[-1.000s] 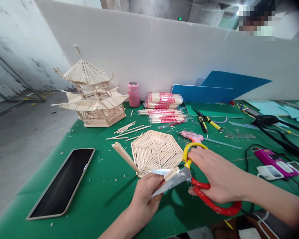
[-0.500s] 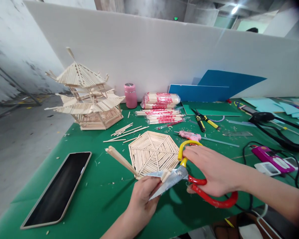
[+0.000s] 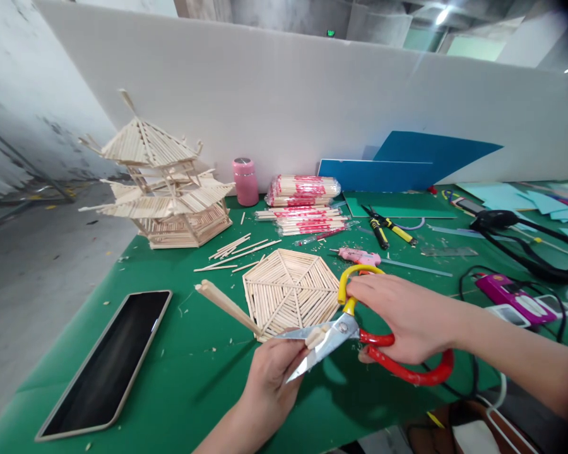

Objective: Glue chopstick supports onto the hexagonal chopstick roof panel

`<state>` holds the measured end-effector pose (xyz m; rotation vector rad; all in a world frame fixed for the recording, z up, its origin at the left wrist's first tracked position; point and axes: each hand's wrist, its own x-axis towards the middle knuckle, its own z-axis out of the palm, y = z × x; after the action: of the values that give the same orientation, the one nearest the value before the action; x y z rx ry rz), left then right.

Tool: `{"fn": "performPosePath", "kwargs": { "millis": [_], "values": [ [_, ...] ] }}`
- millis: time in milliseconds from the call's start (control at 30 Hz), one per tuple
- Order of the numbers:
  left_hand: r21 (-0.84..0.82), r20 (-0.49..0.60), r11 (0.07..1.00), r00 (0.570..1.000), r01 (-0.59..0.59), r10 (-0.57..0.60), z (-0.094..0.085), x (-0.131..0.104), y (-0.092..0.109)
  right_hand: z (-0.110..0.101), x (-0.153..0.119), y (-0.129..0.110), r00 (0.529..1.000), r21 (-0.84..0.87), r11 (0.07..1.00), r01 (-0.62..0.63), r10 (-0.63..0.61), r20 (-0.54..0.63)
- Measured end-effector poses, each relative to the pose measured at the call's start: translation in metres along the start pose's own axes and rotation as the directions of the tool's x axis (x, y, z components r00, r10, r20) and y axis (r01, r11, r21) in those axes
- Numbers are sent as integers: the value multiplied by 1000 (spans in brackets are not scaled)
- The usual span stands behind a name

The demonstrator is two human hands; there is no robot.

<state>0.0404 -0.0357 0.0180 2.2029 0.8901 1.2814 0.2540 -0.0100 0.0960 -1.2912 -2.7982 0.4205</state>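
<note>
My left hand (image 3: 272, 381) is closed round a small bundle of wooden sticks (image 3: 227, 306), which slants up to the left out of the fist. The bundle's short right end pokes out between the parted blades of a pair of scissors (image 3: 329, 340). My right hand (image 3: 402, 315) grips these scissors by their handles, one loop yellow and the other red. Just beyond the blades, a flat octagonal panel of sticks (image 3: 291, 284) lies on the green tabletop (image 3: 180, 391). The fingers of my left hand partly hide the lower blade.
A stick pagoda (image 3: 165, 189) stands at the back left, near a pink flask (image 3: 245, 183) and wrapped stick packs (image 3: 305, 202). Loose sticks (image 3: 236, 252), a phone (image 3: 108, 362), a glue gun (image 3: 358, 256), pliers (image 3: 388, 227) and a purple device (image 3: 514, 299) with cables lie around.
The view has shifted slightly. The scissors still straddle the bundle's short end, with the blades at nearly the same spread. Both hands keep their grips.
</note>
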Motion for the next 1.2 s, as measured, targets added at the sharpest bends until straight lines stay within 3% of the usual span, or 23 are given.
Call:
{"fn": "performPosePath", "kwargs": {
  "millis": [167,500,667,833,967,1200],
  "values": [
    [-15,-35,1000,999,-25,24,0,2,3,3,5,4,999,-39,999,30,-29,18],
    [46,-3,998,999,-40,41,-1,-9,-9,9,13,13,995,-92,991,99,-96,34],
    [25,-60,998,997,-50,52,0,-4,-5,10,11,14,995,-114,989,94,-90,44],
    [-7,-51,999,997,-53,53,-1,0,-2,12,11,16,995,-115,989,94,-88,56],
    [20,-86,998,994,-66,68,-1,-1,-3,12,10,13,997,-115,991,63,-58,44],
    [13,-52,998,997,-58,59,-2,-1,-4,15,-3,-7,994,-33,995,-99,97,-44]
  ]
}}
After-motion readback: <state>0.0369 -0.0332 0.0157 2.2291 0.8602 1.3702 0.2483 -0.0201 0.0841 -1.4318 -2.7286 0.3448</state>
